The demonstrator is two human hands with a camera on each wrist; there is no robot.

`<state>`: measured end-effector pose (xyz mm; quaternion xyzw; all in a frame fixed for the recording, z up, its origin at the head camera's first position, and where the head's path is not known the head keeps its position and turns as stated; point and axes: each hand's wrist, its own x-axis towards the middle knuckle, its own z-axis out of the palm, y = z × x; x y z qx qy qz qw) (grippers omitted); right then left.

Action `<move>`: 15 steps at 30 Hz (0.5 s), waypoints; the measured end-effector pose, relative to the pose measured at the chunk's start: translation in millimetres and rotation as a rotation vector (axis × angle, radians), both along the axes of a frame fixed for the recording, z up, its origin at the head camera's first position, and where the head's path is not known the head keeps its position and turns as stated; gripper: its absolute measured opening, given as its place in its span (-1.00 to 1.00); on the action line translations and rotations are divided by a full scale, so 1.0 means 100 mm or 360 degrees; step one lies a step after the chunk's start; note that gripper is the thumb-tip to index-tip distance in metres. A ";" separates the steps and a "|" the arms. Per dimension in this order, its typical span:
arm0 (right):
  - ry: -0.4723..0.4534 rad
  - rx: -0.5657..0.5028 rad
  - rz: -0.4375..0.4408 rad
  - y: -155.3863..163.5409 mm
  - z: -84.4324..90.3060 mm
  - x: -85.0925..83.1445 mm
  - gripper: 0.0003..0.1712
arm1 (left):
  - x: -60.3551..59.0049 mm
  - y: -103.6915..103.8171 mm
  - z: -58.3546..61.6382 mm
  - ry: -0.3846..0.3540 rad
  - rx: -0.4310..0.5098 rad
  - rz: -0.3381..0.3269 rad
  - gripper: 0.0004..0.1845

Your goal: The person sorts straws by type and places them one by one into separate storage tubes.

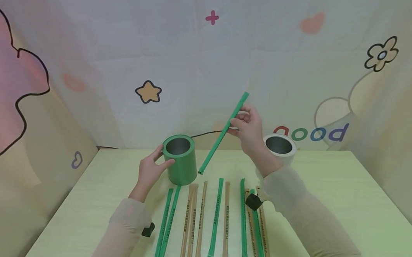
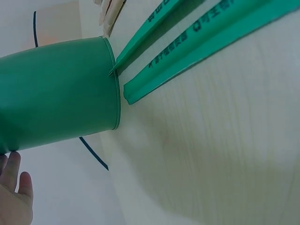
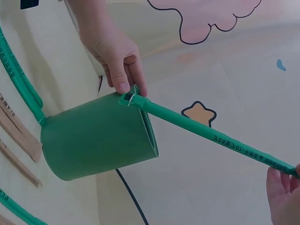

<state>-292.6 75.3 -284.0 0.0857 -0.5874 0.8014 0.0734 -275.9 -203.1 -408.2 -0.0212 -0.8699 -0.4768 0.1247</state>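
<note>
While the green cup point(image 1: 180, 158) is being steadied by the left hand point(image 1: 151, 172), a green straw point(image 1: 223, 132) is being pinched in the right hand point(image 1: 249, 132) at frame centre; lowering its tip into the cup is being called for next.

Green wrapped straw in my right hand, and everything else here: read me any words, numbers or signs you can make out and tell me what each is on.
"10C~80C", as best it reads, follows some unreadable characters on the green wrapped straw held by the right hand.
"pood" or "good" in coloured letters, first letter partly hidden, on the back wall.
Dark print on the green straws and brown straws lying on the table: too small or blurred to read.
</note>
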 end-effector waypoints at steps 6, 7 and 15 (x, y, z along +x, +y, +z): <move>-0.0035 -0.0175 -0.0129 -0.16 -0.03 -0.07 -0.65 | 0.00 -0.01 -0.01 -0.0007 -0.0020 0.0002 -0.18; -0.0038 -0.0198 -0.0160 -0.19 -0.03 -0.09 -0.65 | 0.00 -0.01 -0.01 -0.0008 -0.0025 0.0002 -0.19; 0.0051 -0.0274 -0.0270 -0.43 -0.04 -0.14 -0.61 | -0.01 -0.01 0.01 0.0009 -0.0043 0.0008 -0.22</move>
